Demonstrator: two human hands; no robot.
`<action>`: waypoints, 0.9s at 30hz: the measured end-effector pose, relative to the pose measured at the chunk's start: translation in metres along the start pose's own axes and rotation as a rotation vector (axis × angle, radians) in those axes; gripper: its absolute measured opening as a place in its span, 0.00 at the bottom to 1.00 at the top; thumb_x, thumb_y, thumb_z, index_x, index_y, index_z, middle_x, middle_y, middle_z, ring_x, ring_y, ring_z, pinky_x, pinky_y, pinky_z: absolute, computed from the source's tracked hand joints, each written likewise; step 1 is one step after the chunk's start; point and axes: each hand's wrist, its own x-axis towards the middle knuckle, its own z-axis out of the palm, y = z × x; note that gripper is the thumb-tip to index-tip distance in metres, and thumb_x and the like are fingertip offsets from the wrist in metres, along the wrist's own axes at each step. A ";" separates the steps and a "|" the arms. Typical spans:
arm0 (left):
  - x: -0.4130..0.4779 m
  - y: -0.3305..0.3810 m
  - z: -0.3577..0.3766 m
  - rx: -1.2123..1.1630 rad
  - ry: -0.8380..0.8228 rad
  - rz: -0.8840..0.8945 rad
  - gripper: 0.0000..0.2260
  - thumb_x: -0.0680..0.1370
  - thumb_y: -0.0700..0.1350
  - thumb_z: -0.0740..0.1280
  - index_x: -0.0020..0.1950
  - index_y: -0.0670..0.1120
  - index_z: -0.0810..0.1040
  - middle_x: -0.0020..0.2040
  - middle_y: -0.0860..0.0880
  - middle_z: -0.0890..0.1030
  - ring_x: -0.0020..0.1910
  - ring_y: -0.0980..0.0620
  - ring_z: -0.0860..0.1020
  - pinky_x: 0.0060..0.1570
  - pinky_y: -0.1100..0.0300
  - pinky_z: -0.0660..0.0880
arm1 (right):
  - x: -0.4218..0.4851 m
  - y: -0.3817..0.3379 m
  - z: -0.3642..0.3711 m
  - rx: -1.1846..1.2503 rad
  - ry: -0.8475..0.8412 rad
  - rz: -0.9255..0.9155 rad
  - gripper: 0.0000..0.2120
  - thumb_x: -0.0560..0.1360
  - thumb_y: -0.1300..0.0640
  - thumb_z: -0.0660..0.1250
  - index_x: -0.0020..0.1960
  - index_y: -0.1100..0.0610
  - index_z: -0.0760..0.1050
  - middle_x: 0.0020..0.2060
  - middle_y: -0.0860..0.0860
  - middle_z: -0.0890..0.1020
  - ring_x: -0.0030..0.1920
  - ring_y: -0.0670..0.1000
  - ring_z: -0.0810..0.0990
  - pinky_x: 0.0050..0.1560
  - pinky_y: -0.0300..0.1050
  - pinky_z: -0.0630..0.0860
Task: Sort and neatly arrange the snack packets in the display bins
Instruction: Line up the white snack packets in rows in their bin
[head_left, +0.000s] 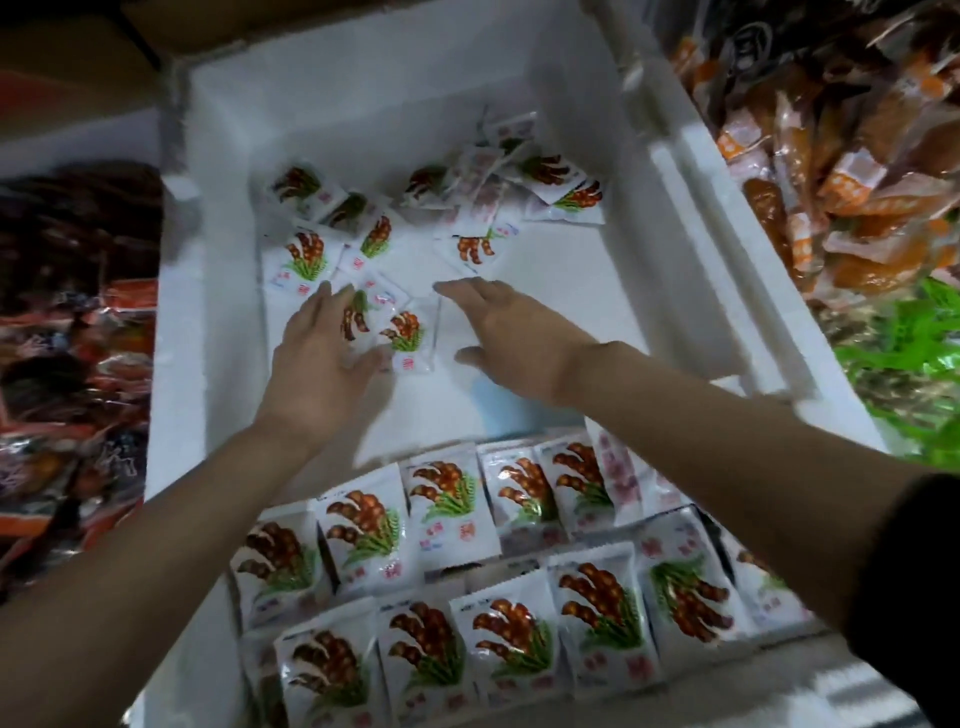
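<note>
Left hand (322, 364) is reaching into the white foam bin (363, 104) with its fingers spread out pretty flat. The fingertips are resting on a tilted packet (357, 317), and the thumb is touching the edge of the front packet (408, 340), which is lying flat between the two hands. As far as I can see it isn't curling round anything, so it's wide and relaxed. Right hand (511, 338) is hanging palm down just to the right of that front packet, fingers straight and a bit apart, gripping nothing, with bare bin floor showing under it. Past both sets of fingertips, the loose packets (306, 252) are lying scattered at all angles toward the far wall of the bin, some overlapping and a few flipped onto their backs, all white with the same red-brown and green print. Closer to the person than the hands, under both forearms, the tidy rows (452, 571) of that same packet are standing side by side, filling the near end of the bin. Off past the right hand, outside the bin wall, orange packets (831, 156) are heaping up with green packets (924, 364) below them. Out beyond the left hand, dark red packets (78, 312) are piling in the next bin over. A black sleeve (914, 597) is covering the upper part of the right arm.
</note>
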 end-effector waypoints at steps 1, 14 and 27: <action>0.007 -0.005 0.000 -0.035 -0.015 -0.032 0.31 0.76 0.53 0.68 0.76 0.46 0.62 0.76 0.44 0.64 0.74 0.44 0.62 0.73 0.49 0.60 | 0.010 -0.005 0.005 0.042 -0.027 0.016 0.34 0.78 0.54 0.63 0.76 0.59 0.49 0.75 0.55 0.57 0.73 0.55 0.57 0.70 0.45 0.56; 0.020 0.006 0.004 -0.254 -0.021 -0.237 0.19 0.70 0.50 0.76 0.38 0.42 0.68 0.38 0.42 0.72 0.34 0.50 0.68 0.29 0.65 0.64 | 0.039 -0.020 0.019 0.256 0.038 0.212 0.30 0.67 0.56 0.76 0.64 0.61 0.68 0.56 0.56 0.75 0.57 0.55 0.74 0.55 0.41 0.71; -0.052 0.068 -0.030 -0.661 -0.076 -0.052 0.06 0.74 0.44 0.72 0.49 0.47 0.78 0.44 0.54 0.84 0.40 0.59 0.82 0.38 0.69 0.77 | -0.048 0.007 -0.052 0.476 0.254 0.149 0.08 0.75 0.54 0.67 0.43 0.58 0.81 0.41 0.57 0.83 0.42 0.55 0.79 0.39 0.40 0.72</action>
